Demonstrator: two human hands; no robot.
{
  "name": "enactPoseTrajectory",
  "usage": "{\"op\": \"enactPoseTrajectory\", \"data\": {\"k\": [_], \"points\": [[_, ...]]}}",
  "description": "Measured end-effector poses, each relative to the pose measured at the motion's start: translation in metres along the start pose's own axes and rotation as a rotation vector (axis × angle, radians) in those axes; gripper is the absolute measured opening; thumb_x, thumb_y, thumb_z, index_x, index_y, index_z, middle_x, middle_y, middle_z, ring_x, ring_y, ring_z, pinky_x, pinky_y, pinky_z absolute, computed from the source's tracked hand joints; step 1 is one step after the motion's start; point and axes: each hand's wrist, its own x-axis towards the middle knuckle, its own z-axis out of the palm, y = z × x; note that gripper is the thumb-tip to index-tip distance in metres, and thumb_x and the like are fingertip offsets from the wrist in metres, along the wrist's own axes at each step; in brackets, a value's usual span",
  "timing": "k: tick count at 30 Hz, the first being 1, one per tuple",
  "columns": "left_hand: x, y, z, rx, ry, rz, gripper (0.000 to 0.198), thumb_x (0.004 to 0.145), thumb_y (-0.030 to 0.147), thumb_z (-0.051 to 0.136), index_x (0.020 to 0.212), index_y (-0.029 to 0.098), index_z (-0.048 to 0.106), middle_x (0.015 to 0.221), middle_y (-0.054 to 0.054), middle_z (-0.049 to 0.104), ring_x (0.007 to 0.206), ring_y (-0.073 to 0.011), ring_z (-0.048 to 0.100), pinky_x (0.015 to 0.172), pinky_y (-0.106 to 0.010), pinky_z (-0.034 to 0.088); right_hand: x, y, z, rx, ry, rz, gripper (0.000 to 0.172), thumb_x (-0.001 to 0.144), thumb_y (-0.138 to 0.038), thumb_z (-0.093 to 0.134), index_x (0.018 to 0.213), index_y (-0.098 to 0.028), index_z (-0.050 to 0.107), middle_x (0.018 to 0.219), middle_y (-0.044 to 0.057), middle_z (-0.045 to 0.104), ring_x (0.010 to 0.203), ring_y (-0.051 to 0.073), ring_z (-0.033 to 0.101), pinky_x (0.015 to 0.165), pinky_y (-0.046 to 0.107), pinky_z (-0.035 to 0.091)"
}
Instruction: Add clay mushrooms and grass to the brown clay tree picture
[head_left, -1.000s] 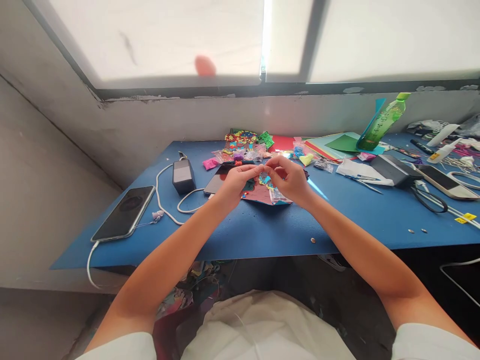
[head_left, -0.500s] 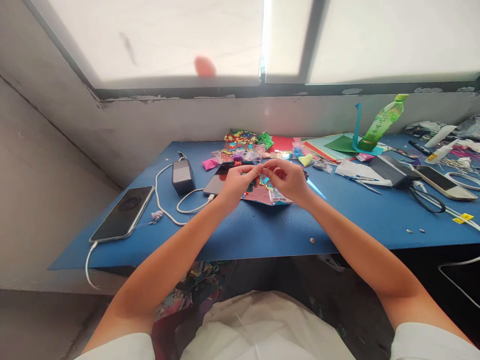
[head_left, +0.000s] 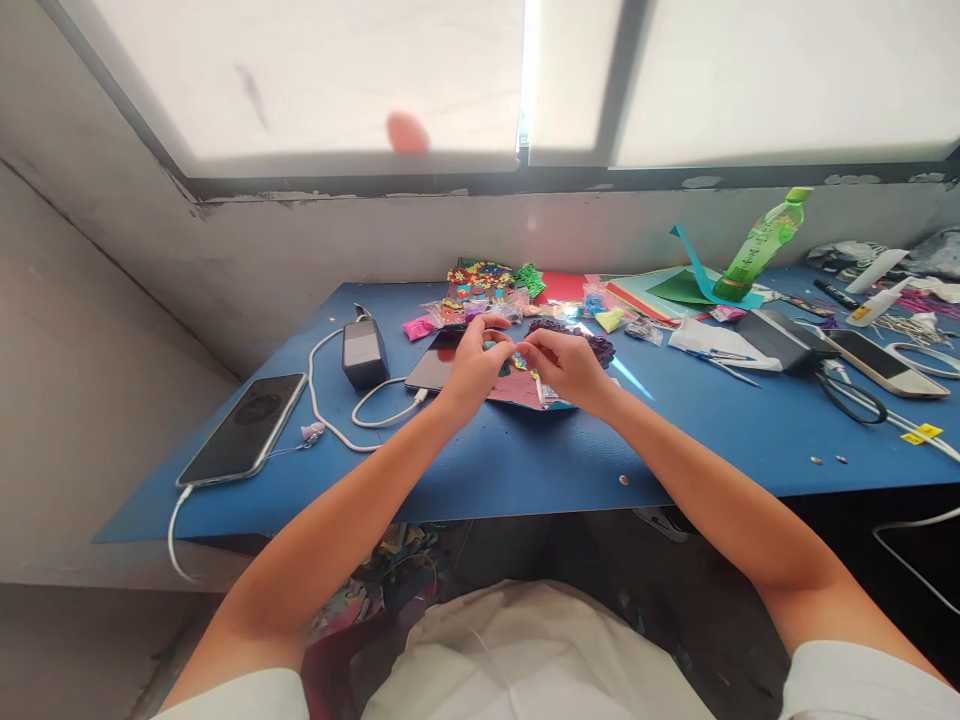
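My left hand [head_left: 474,368] is closed over the middle of the desk, with a small teal piece [head_left: 504,368] in its curled fingers. The teal piece is mostly hidden, so its kind does not show. Close beside it, my right hand [head_left: 564,366] makes a pinch, thumb and forefinger meeting near the left fingertips. Whatever lies in that pinch is too small to make out. Under both hands is a pinkish shiny sheet [head_left: 514,390] with colourful bits on it. A dark purple ruffled thing [head_left: 600,348] lies just behind my right hand.
A phone [head_left: 244,430] and a black power adapter [head_left: 365,353] with white cables are on the left. Behind lie sequins [head_left: 480,273] and coloured paper [head_left: 562,287]. A green bottle [head_left: 761,245] leans at the right, near a black box [head_left: 787,335] and another phone [head_left: 889,362].
My hands have come slightly lower, and my left fingers have opened up a little around the teal piece. More of the purple ruffled thing shows. The blue paper strip beside the bottle has tipped left.
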Motion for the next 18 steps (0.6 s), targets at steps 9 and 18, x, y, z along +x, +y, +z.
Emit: {"op": "enactPoseTrajectory", "data": {"k": [9, 18], "points": [[0.0014, -0.0031, -0.0012, 0.011, 0.035, 0.003, 0.023, 0.062, 0.018, 0.056, 0.085, 0.020, 0.054, 0.074, 0.001, 0.054, 0.061, -0.0113, 0.049, 0.050, -0.021, 0.037, 0.0009, 0.0031, 0.0021, 0.015, 0.025, -0.029, 0.023, 0.085, -0.041, 0.055, 0.078, -0.019, 0.060, 0.063, 0.000, 0.062, 0.051, 0.011, 0.049, 0.053, 0.025, 0.038], [-0.0004, 0.0005, -0.0005, 0.017, 0.044, -0.003, 0.022, 0.062, 0.018, 0.055, 0.084, 0.018, 0.055, 0.076, 0.000, 0.055, 0.063, -0.0114, 0.049, 0.051, -0.021, 0.038, 0.0006, 0.0054, 0.0023, 0.014, 0.055, 0.000, 0.017, 0.079, -0.034, 0.062, 0.072, -0.020, 0.055, 0.061, -0.001, 0.062, 0.052, 0.012, 0.051, 0.054, 0.025, 0.039]]}}
